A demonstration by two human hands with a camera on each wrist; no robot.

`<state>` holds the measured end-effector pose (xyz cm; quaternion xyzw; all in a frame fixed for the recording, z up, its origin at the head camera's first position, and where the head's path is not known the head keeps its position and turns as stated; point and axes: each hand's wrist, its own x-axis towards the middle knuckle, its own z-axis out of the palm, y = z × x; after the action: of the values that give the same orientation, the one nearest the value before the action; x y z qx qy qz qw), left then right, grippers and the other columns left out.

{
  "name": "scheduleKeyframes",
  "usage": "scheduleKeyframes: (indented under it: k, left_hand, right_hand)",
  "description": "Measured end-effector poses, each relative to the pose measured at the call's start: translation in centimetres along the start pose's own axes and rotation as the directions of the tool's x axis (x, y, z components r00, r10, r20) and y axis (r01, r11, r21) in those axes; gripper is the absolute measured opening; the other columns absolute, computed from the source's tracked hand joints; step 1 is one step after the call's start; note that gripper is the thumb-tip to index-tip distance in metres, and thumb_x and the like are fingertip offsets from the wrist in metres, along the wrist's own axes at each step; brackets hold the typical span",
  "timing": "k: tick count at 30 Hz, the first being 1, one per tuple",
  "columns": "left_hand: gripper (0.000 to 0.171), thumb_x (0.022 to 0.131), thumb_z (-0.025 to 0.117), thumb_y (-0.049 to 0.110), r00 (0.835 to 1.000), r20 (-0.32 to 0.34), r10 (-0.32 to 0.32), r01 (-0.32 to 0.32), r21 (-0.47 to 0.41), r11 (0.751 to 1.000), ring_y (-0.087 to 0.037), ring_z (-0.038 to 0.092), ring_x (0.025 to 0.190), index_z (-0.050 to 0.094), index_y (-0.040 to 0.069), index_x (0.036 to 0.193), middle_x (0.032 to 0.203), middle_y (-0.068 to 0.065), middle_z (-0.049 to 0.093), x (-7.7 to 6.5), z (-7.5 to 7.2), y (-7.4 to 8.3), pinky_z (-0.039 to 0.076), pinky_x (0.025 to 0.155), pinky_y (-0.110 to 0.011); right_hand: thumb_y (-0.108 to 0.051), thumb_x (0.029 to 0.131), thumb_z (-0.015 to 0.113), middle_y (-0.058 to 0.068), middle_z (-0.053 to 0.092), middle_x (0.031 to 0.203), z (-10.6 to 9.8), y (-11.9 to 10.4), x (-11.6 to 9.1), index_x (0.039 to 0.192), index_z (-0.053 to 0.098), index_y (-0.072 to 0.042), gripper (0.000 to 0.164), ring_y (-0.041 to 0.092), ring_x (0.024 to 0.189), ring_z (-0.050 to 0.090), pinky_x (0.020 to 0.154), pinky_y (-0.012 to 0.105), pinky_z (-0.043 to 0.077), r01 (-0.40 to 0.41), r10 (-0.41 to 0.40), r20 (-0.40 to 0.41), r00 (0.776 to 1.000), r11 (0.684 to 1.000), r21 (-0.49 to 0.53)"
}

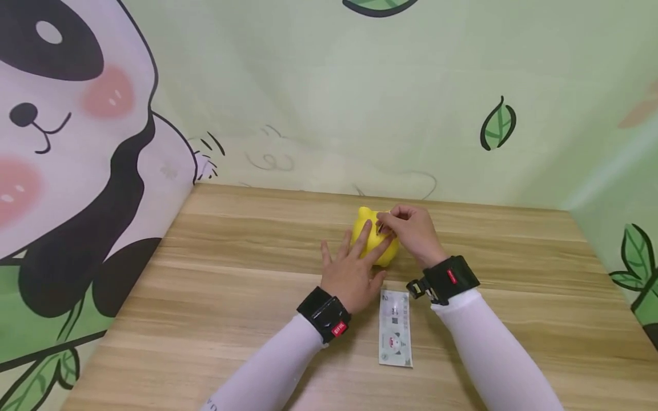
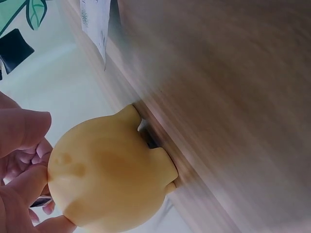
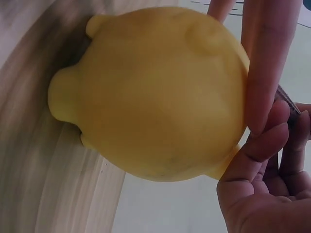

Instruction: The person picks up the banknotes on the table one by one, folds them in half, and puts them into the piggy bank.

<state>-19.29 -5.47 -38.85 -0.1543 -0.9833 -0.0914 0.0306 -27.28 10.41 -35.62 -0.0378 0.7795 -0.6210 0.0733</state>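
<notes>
A yellow piggy bank stands on its short legs near the table's back edge. My left hand rests on it with spread fingers, two of them lying over its top on either side of the middle. Above the bank, my right hand pinches a small, thin, dark piece with a pale edge that looks like a folded banknote. The piece sits right at the bank's top, between my left fingers; its lower end is hidden. In the left wrist view the bank's rounded body shows close up.
A flat paper banknote lies on the wooden table between my forearms. A panda-and-leaf printed backdrop rises behind the table and along both sides. Each wrist wears a black strap.
</notes>
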Motion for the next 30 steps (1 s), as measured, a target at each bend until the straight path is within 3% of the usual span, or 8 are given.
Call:
scheduleKeyframes:
  k: [8,16,26,30]
  left_hand:
    - [0.07,0.103,0.055,0.052,1.0,-0.002,-0.001,0.001,-0.012,1.0,-0.041,0.028,0.157,0.017,0.051,0.161,0.176,0.001,0.005,0.2,0.1,-0.1,0.019,0.115,-0.082]
    - [0.066,0.102,0.056,0.052,1.0,-0.022,0.004,-0.005,-0.018,1.0,-0.042,0.031,0.155,0.026,0.049,0.161,0.176,0.003,0.003,0.0,0.3,-0.1,0.021,0.114,-0.082]
    - [0.064,0.103,0.056,0.051,1.0,-0.017,0.01,-0.01,-0.012,1.0,-0.042,0.032,0.155,0.029,0.045,0.161,0.176,0.003,0.001,-0.1,0.3,-0.2,0.021,0.114,-0.083]
    - [0.063,0.102,0.056,0.051,1.0,-0.021,0.012,-0.013,-0.01,1.0,-0.042,0.033,0.155,0.031,0.045,0.16,0.176,0.002,0.004,-0.1,0.3,-0.1,0.02,0.114,-0.083]
  right_hand:
    - [-0.028,0.1,0.07,0.002,0.071,0.089,0.3,0.0,0.6,0.091,0.063,0.0,0.031,0.016,0.084,0.065,0.072,0.021,0.054,-0.002,0.002,0.005,1.0,1.0,0.003]
    - [-0.026,0.094,0.077,0.005,0.064,0.097,0.9,1.2,0.4,0.095,0.061,-0.007,0.025,0.021,0.088,0.06,0.069,0.023,0.052,0.076,-0.081,-0.056,0.995,0.993,-0.091]
    - [-0.026,0.09,0.083,0.006,0.071,0.1,1.4,2.0,0.5,0.101,0.064,-0.008,0.028,0.02,0.082,0.064,0.067,0.023,0.056,0.118,-0.123,-0.118,0.985,0.992,-0.049]
    - [-0.022,0.089,0.084,0.009,0.073,0.107,1.5,2.3,0.5,0.116,0.063,-0.011,0.036,0.018,0.081,0.061,0.066,0.02,0.052,0.133,-0.134,-0.126,0.983,0.991,-0.021]
